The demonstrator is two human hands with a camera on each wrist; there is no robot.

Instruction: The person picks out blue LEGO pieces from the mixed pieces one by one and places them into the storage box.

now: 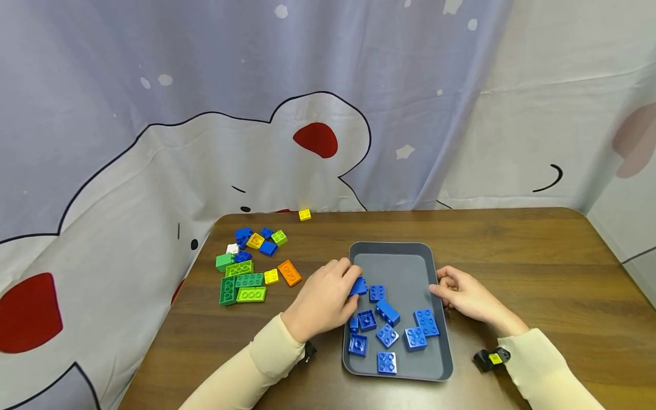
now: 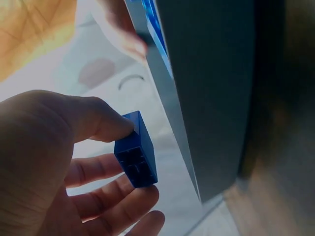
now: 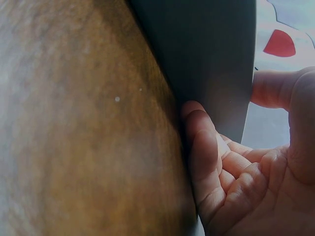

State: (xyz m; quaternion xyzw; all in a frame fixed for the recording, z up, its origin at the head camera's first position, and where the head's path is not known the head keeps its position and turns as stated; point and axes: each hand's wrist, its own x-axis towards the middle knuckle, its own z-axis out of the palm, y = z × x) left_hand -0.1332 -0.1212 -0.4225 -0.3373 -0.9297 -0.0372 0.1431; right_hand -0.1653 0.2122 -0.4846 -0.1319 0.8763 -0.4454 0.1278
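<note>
Pinching a blue brick at the tray's left rim

From where I sit, the left hand is wrapped around that brick, thumb against fingers, just at the left long side of the tray. I judge the key relation to be brick to rim: the left wrist view shows it above the rim and apart from the wall. Its long axis I cannot settle, since fingers cover part of it. The tray's own long axis runs away from me.

The left hand is the nearer one; the right hand grips the tray's opposite side, thumb at the rim, fingers curled against the outer wall. Relative to the left hand, the brick lies at its fingertips, on the tray's side. Loose blue bricks sit in the tray's near half. Left of the tray, an orange brick lies on the surface.
</note>
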